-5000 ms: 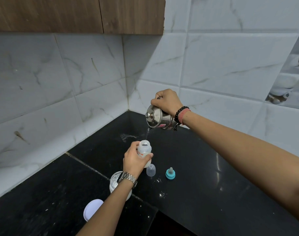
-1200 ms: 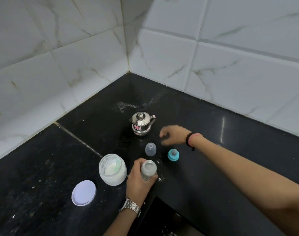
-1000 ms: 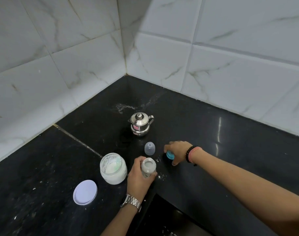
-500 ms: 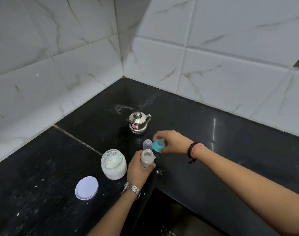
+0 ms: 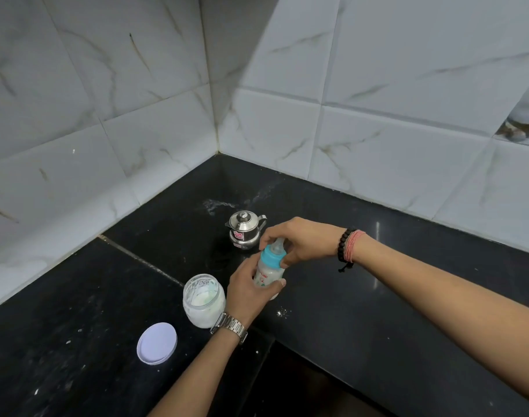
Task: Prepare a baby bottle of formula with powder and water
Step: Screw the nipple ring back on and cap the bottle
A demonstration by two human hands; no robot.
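Note:
My left hand [image 5: 248,291] grips the small baby bottle [image 5: 267,275], which holds milky liquid and is lifted a little above the black counter [image 5: 362,326]. A blue nipple ring [image 5: 273,256] with its clear teat sits on the bottle's neck. My right hand [image 5: 302,240] has its fingers curled round that ring from behind. The open jar of white powder [image 5: 203,300] stands just left of my left wrist. The steel water pot [image 5: 245,230] with its lid on stands behind the bottle. The clear bottle cap is hidden behind my hands.
The jar's white lid [image 5: 157,343] lies flat at the front left. Spilled powder specks [image 5: 283,312] dot the counter near the bottle. Tiled walls [image 5: 377,130] meet in a corner behind. The counter steps down to a dark gap at the bottom centre.
My right hand picked the blue nipple ring up off the counter and brought it onto the bottle's neck. My left hand raised the bottle slightly. The pot stayed where it was set down.

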